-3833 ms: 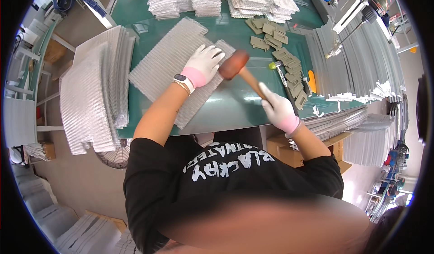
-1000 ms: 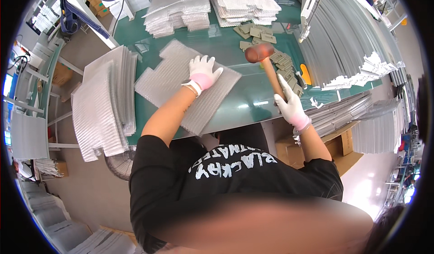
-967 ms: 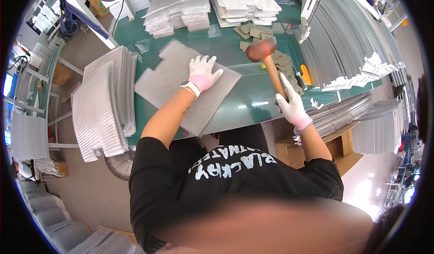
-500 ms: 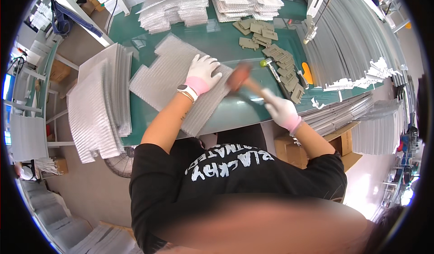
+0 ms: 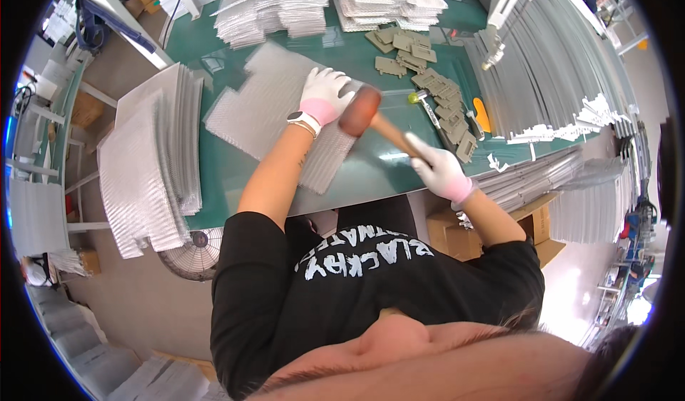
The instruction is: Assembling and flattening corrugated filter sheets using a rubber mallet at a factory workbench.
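Observation:
A pale, ribbed translucent plastic sheet (image 5: 267, 108) with notched edges lies at an angle on the green table, with what may be more layers under it. My left hand (image 5: 325, 94), in a white glove with a pink cuff, rests on its upper right part, fingers spread over the surface. My right hand (image 5: 441, 173), gloved the same way, is closed round the wooden handle of a mallet (image 5: 361, 111). The reddish-brown mallet head is over the sheet's right edge, just beside my left fingers; it covers that edge, and I cannot tell whether it touches.
Olive-grey flat plastic pieces (image 5: 446, 105) lie right of the mallet, near a small hammer (image 5: 429, 108) and an orange-yellow tool (image 5: 483, 115). Notched sheet stacks (image 5: 271, 8) stand at the back. Another stack (image 5: 150, 158) overhangs the left edge; tall grey sheets (image 5: 549, 73) fill the right.
The mallet head has swung slightly left and down, beside my left hand. My left hand has shifted a little up, its fingers nearer the sheet's right edge. My view has moved slightly.

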The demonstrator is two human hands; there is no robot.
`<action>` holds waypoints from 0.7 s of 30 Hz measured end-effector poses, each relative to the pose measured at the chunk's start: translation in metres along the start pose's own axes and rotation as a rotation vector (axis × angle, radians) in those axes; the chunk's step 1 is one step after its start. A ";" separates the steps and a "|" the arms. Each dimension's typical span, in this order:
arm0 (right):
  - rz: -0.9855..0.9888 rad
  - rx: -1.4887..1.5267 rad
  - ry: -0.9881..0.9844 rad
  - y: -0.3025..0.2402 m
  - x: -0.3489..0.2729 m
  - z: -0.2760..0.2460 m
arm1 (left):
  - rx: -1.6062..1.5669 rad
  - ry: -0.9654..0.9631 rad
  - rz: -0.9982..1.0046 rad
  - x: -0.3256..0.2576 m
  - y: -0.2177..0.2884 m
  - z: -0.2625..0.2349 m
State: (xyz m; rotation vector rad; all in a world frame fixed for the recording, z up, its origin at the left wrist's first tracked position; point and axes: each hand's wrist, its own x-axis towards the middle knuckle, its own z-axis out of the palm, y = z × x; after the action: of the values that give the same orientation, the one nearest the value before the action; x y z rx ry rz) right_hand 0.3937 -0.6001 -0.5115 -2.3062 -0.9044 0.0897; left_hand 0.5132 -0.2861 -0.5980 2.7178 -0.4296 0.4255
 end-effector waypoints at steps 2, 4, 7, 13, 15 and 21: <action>0.147 0.246 0.192 -0.001 -0.008 -0.002 | -0.016 0.004 0.004 -0.001 0.000 0.003; 0.087 0.250 0.201 0.017 -0.022 0.009 | -0.045 0.018 -0.002 0.004 0.008 -0.004; -0.076 -0.189 -0.131 0.019 -0.018 0.014 | -0.014 0.037 -0.009 0.004 0.005 -0.006; 0.042 0.246 0.241 -0.021 -0.031 0.004 | -0.035 0.032 -0.040 0.013 0.001 -0.008; -0.316 -0.014 0.233 0.002 -0.036 0.028 | 0.023 0.117 -0.034 0.016 0.001 -0.004; -0.223 0.017 0.211 -0.032 -0.023 0.029 | 0.010 0.122 -0.030 0.011 -0.005 0.003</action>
State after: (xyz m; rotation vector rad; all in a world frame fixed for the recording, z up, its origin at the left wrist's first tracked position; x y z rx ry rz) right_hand 0.3494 -0.5805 -0.5188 -2.1357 -1.0373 -0.2363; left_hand 0.5260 -0.2855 -0.5984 2.6858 -0.3545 0.5829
